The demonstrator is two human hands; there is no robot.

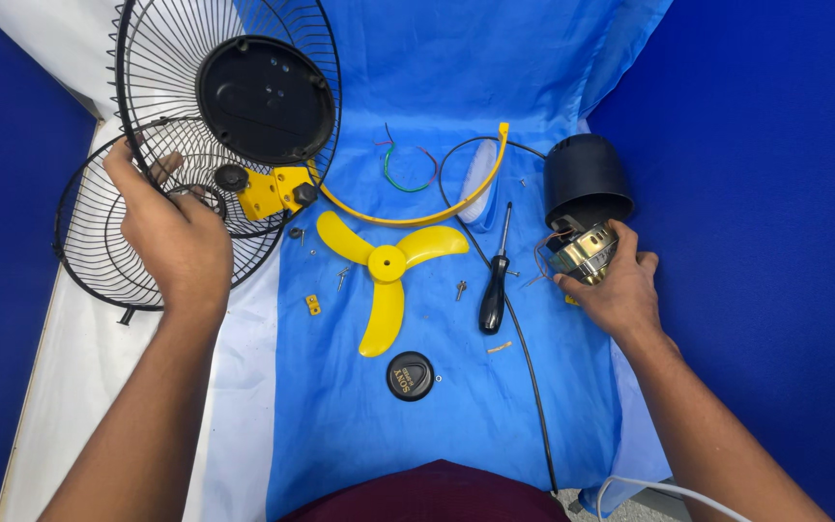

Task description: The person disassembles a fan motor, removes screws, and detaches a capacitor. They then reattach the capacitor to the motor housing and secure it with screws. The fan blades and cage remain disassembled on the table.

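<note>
Head view, looking down on a blue cloth [533, 87] spread over a white surface. Far left, two black wire fan guards [147, 145] lie overlapped, the upper one carrying a round black centre plate [265, 99] and a yellow bracket [273, 191]. The left hand [174, 237] is closed on the guard wires, fingers hooked through the mesh. Centre, a curved yellow rim strip [417, 215] arcs over a three-bladed yellow fan blade [387, 266]. Right, a black motor cover [587, 179] stands just beyond the brass-coloured motor [587, 253], which the right hand [616, 290] grips from the near side, fingers curled around it, loose wires trailing left. A black-handled screwdriver [495, 280] lies between blade and motor, crossed by a thin black cable [524, 358]. A round black cap [410, 375] with a small gold label lies near centre. Scattered screws [460, 288] dot the cloth. Judged from this, steadying the guards with a firm grip and supporting the motor by its body, not its wires, would serve well.
</note>
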